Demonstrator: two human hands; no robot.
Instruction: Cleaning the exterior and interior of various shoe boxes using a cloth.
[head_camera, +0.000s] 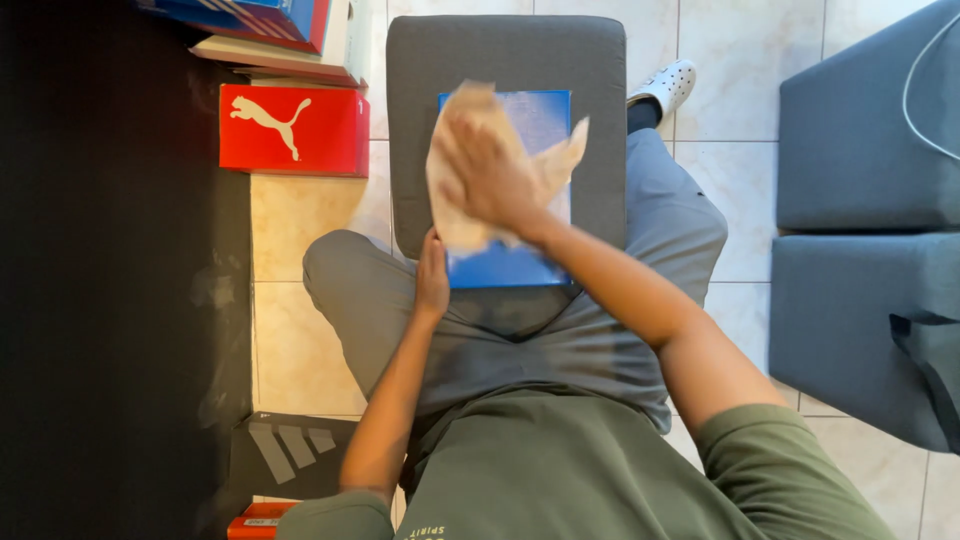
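We see the scene from above, seated, and begin with the biggest things around our hold. Well off to the right of it stand two grey upholstered blocks, and to the left a stack of shoe boxes, the nearest of them a red shoe box on the tiled floor. Directly under the hold is a grey padded stool, drawn up between our knees. On the stool lies a blue box, flat, its near edge towards us.

Over the box our right hand is spread, palm down, pressing a sheet of pale tissue paper; the fingers look flat and apart, not pinching, so the paper is held down more than gripped. The sheet is crumpled and lies askew, covering the left and middle of the box, with one corner poking out to the right of the hand. Our left hand rests just below and left of that, fingers against the near left corner of the box, steadying it; we cannot tell if they curl round the edge.

As we judge it, the paper is on the box but not yet smooth or squared, and blue still shows at the far right and near edge.
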